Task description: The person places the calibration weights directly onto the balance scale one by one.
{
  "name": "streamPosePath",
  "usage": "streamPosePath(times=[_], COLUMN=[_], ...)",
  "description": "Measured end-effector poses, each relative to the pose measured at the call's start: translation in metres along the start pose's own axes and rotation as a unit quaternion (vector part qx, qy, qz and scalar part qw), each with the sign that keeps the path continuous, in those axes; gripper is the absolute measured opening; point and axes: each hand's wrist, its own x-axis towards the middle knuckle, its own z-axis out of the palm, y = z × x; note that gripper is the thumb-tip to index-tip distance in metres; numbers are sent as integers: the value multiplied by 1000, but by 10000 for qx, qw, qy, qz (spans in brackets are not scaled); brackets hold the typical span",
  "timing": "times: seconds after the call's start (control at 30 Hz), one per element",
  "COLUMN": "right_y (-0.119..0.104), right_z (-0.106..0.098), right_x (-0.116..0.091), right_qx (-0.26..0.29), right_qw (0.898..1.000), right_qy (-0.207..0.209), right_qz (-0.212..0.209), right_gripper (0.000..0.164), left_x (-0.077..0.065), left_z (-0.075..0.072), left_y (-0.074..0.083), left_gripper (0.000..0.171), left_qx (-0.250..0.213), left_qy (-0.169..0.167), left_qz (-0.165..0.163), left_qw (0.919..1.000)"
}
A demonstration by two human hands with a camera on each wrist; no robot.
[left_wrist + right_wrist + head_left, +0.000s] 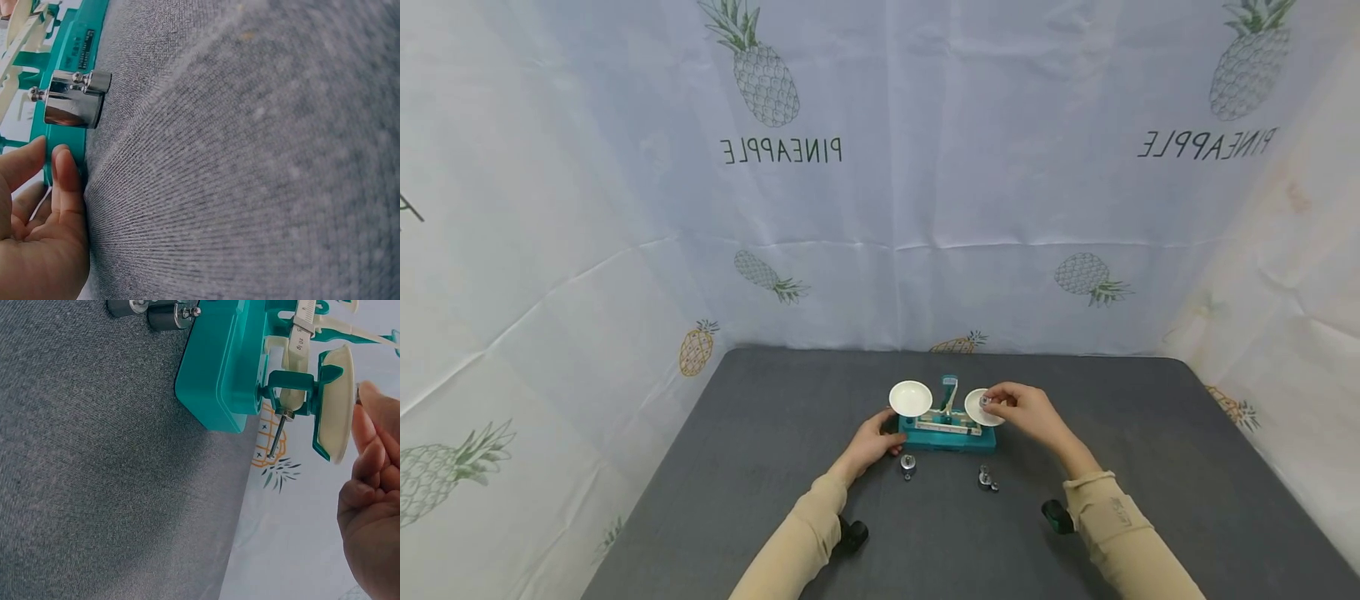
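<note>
A green balance scale (pixel 947 442) with two white pans stands on the table. My left hand (pixel 868 443) holds the left end of its base, thumb in front and fingers behind, as the left wrist view shows. Over the right pan (pixel 337 403), my right hand (pixel 1028 410) pinches a small metal weight (pixel 985 402) between thumb and fingers. Most of that weight is hidden by the fingertips in the right wrist view, so I cannot tell whether it touches the pan. The left pan (pixel 911 398) sits higher and holds nothing visible.
In front of the scale, a larger silver weight (pixel 907 463) stands at the left with a smaller one beside it. Further right are another silver weight (pixel 984 477) and a tiny one (pixel 995 487). A pineapple-print cloth (pixel 895 192) hangs behind the grey table (pixel 760 417).
</note>
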Motion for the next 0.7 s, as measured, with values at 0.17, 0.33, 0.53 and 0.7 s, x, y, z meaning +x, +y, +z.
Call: streamPosePath(times=[0.17, 0.33, 0.53, 0.7], right_y=[2, 1, 1, 0], right_z=[2, 4, 6, 6], right_x=[4, 10, 14, 15], right_qx=[-67, -98, -259, -256], right_qw=[10000, 9997, 9988, 9986], right_qy=[-60, -235, -401, -462], right_qz=[12, -52, -90, -58], right_gripper=[21, 21, 19, 19], left_x=[-9, -23, -26, -25], left_z=[0, -5, -3, -4], left_y=[12, 33, 37, 37], left_gripper=[54, 52, 50, 50], left_qx=[2, 2, -6, 0], left_qy=[-18, -49, 0, -37], left_qz=[42, 74, 113, 37], left_qw=[10000, 10000, 9999, 10000])
